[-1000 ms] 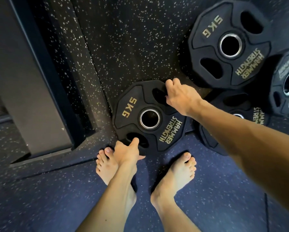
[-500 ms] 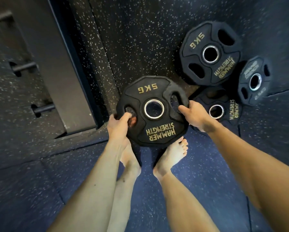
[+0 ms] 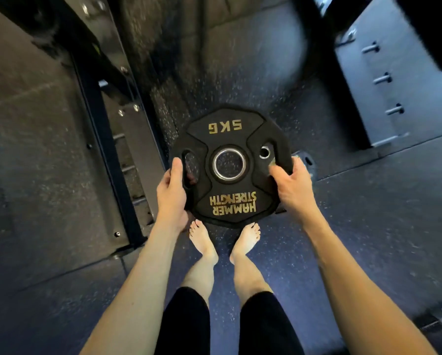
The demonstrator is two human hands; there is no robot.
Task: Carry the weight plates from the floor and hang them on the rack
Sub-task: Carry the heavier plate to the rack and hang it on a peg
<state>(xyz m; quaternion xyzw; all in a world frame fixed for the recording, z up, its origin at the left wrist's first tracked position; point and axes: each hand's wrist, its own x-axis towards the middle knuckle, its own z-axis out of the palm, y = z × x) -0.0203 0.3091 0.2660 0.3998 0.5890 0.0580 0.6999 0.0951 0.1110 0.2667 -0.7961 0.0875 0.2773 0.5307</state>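
A black 5 kg weight plate (image 3: 228, 193) with gold lettering and a steel centre ring hangs flat in the air above my bare feet. My left hand (image 3: 172, 193) grips its left edge, fingers through the left grip slot. On the right edge my right hand (image 3: 292, 188) holds it, thumb on top beside the right slot. Another plate (image 3: 307, 161) lies on the floor, mostly hidden behind the held one and my right hand. A rack with horizontal pegs (image 3: 383, 79) stands at the upper right, blurred.
A dark metal frame (image 3: 104, 119) with bolts runs down the left side over a grey platform. Speckled rubber floor (image 3: 368, 226) spreads around my feet. A metal bar end (image 3: 435, 321) shows at the lower right edge.
The plate has come up from the floor and turned level in both hands. My view has risen and swung, so the other floor plates have dropped almost out of sight and the pegged rack has appeared.
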